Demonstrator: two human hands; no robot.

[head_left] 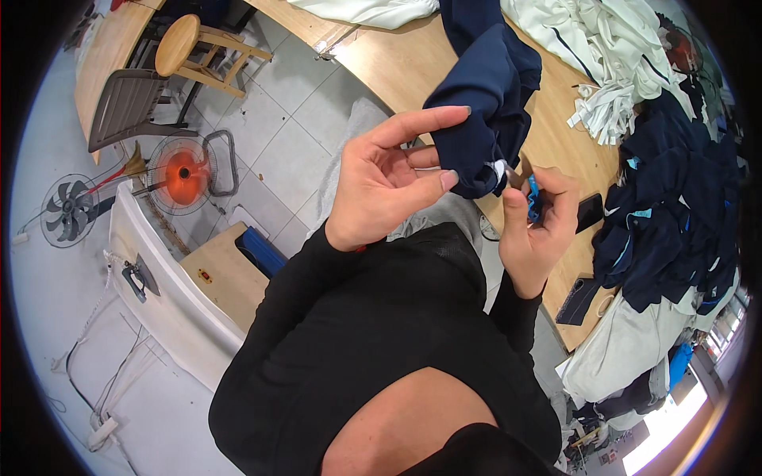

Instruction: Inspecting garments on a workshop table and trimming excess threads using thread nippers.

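1 navy garment (494,83), long axis toward the person (373,317)

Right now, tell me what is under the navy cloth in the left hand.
Wooden table shows on both sides of the navy cloth, and some fingers of the left hand go behind its edge. What lies directly beneath the cloth is covered.

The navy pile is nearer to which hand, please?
The right hand, just left of the navy pile; the left hand is farther left, at the navy cloth.
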